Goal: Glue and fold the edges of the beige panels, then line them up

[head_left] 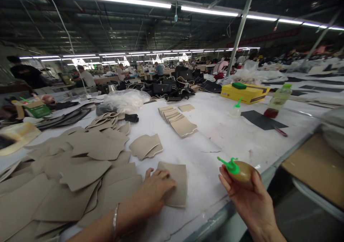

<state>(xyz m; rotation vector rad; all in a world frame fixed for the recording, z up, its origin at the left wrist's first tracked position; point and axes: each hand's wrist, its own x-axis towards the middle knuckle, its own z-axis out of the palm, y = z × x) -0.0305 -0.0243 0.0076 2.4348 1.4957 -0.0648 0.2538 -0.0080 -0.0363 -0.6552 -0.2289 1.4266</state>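
Observation:
My left hand (158, 188) rests palm down with its fingers a little apart on a beige, leather-like panel (178, 184) near the table's front edge. In my right hand (251, 195) is a squeeze bottle (243, 172) of yellowish-brown liquid, held tilted above the table edge, its green nozzle pointing left. Beyond my left hand lie two overlapping beige panels (145, 145). Farther back, a fanned row of similar panels (178, 122) lies on the white tabletop (204, 141). A large loose heap of beige panels (80, 174) spreads to the left of my left hand.
At the back right stand a yellow box (243, 94), a small green-nozzled bottle (236, 110) and a clear bottle with red contents (278, 100) by a dark sheet (259, 119). Black bags (166, 86) and clear plastic (123, 100) lie at the back. Several people work farther off.

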